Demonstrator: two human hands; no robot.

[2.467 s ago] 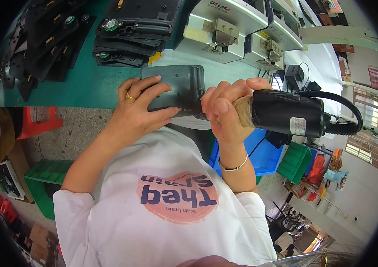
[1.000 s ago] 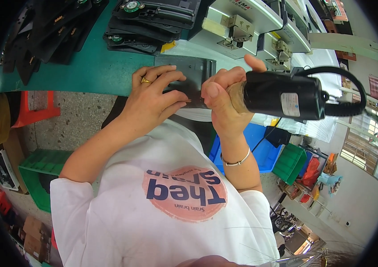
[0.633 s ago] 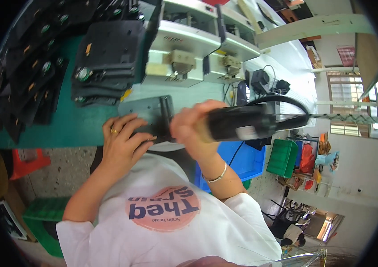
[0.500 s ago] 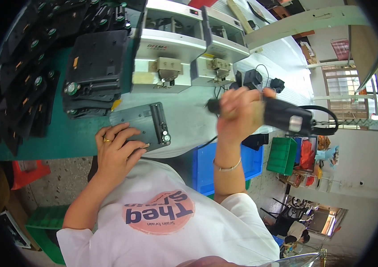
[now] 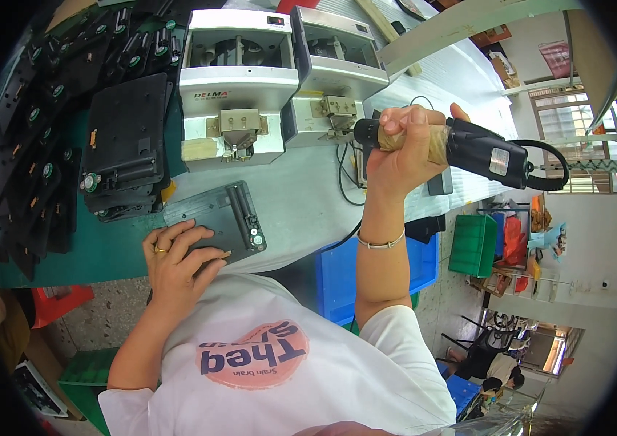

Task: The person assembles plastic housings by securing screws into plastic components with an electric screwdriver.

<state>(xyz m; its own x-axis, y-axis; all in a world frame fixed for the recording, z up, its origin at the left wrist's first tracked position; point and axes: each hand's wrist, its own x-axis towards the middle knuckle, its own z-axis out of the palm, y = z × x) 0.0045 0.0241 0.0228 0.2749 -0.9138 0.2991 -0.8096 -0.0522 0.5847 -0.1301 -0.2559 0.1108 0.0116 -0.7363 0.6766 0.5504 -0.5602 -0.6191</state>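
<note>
My right hand (image 5: 412,145) is closed around a black electric screwdriver (image 5: 494,156), gripping its tan taped section. It is raised over the table to the right of the screw feeders, and the tool's black nose points left. My left hand (image 5: 179,258) lies with fingers spread on a flat dark grey plastic panel (image 5: 225,221), holding it down at the table's front edge. That panel has a roller-like bar and small round white parts along its right side. A small tan piece shows by my left fingertips.
Two grey-white screw feeders (image 5: 239,123) stand behind the panel. To the left are a stack of black panels (image 5: 128,123) and a heap of similar ones (image 5: 32,174). A blue bin (image 5: 337,283) sits below the table edge. A power cord (image 5: 341,174) lies near the right feeder.
My right hand has moved up and to the right with the electric screwdriver. My left hand stays on the panel. The whole view has shifted slightly.
</note>
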